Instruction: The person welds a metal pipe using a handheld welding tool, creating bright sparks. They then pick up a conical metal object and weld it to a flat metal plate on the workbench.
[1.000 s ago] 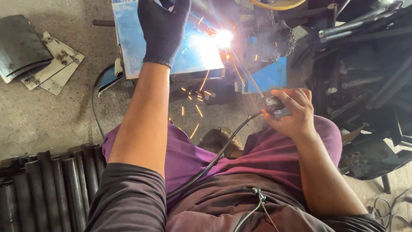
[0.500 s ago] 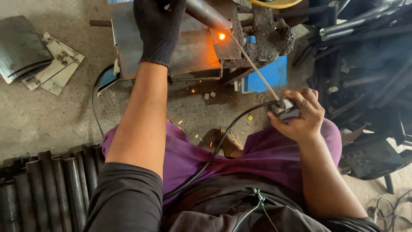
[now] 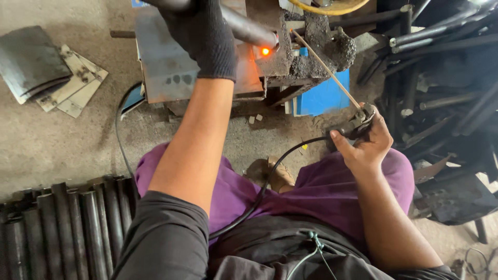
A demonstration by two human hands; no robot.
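A person sits low over a concrete floor, seen from above, welding. The welding rod (image 3: 326, 66) is a thin straight stick whose long axis runs diagonally: its near end is clamped in the electrode holder (image 3: 354, 126) at the right, and it points far and to the left, its tip close to the end of a metal pipe (image 3: 244, 28). A small orange spot of hot metal (image 3: 265, 51) glows just below that pipe end, on the steel work block (image 3: 171, 70). The rod rises out of the top of the bare right hand (image 3: 367, 142), which is closed around the holder, thumb pressed along its near side; the forearm runs back toward the right of the body, elbow bent. A black cable (image 3: 270, 179) leaves the holder and curves across the lap, over purple trousers (image 3: 332, 189). The left hand (image 3: 203, 36), in a dark knitted glove, is stretched far forward with the arm nearly straight and is wrapped over the pipe, which lies slanting from far left to near right; the glove hides how tightly the fingers close. Lumps of rough grey slag-crusted metal (image 3: 324, 52) sit just right of the glow, with a blue panel (image 3: 324, 96) below them. Dark pipes (image 3: 62, 228) lie side by side at near left, and flat plates (image 3: 57, 78) lie at far left.
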